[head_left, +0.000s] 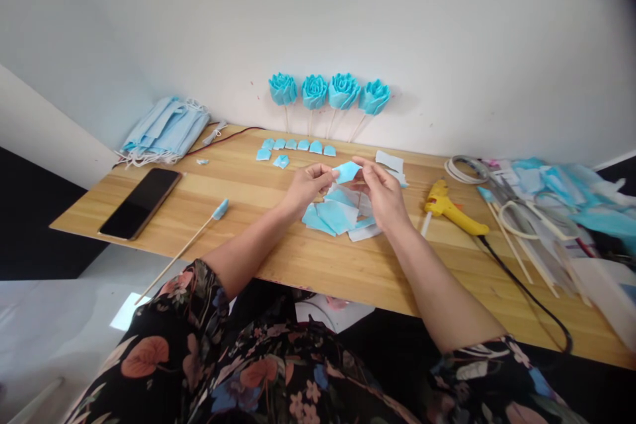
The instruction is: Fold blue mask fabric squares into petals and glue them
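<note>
Floral-print sleeves, bare forearms, wooden surface (308,265).
Left hand (305,187) and right hand (382,193) pinching one small folded blue fabric piece (346,171) above a heap of blue squares (334,213); yellow plastic glue gun (450,207) beside; no legible writing.

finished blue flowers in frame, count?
4. All stand in a row against the wall behind the table: flower, flower, flower, flower. None looks hidden.

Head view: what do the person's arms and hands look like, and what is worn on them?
Both forearms are bare. The left hand and right hand show no gloves, rings or watch. Short black sleeves with a floral print in orange, pink and blue cover the upper arms.
</note>
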A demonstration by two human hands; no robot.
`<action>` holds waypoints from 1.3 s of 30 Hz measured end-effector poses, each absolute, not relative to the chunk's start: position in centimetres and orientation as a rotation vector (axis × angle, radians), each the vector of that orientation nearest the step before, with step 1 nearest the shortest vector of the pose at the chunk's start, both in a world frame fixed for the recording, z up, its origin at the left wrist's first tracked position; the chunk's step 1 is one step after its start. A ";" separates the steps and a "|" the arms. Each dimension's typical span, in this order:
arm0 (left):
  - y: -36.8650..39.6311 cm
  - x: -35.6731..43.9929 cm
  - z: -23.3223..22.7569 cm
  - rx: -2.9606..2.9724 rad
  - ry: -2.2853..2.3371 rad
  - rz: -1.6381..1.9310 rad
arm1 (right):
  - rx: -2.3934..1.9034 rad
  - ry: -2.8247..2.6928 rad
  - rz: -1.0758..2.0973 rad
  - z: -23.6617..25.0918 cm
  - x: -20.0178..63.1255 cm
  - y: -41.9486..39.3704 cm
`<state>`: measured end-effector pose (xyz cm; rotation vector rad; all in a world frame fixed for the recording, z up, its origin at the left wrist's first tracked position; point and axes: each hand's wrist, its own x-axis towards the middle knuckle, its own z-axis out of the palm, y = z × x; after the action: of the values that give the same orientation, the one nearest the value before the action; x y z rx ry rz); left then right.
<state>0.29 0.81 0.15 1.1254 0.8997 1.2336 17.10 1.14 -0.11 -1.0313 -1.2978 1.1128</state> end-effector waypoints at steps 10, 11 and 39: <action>1.0 0.3 -0.1 1.115 0.908 1.244 | -1.048 -1.184 0.953 0.2 17.3 1.4; 1.1 0.3 -0.2 1.114 0.912 1.247 | -1.050 -1.177 0.952 0.2 17.3 1.4; 0.9 0.6 0.4 1.122 0.961 1.188 | -1.099 -1.280 0.967 -0.1 17.1 1.4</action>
<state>0.57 0.93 0.41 1.1216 0.9610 1.1879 17.11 1.36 -0.12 -1.0988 -1.2802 0.9671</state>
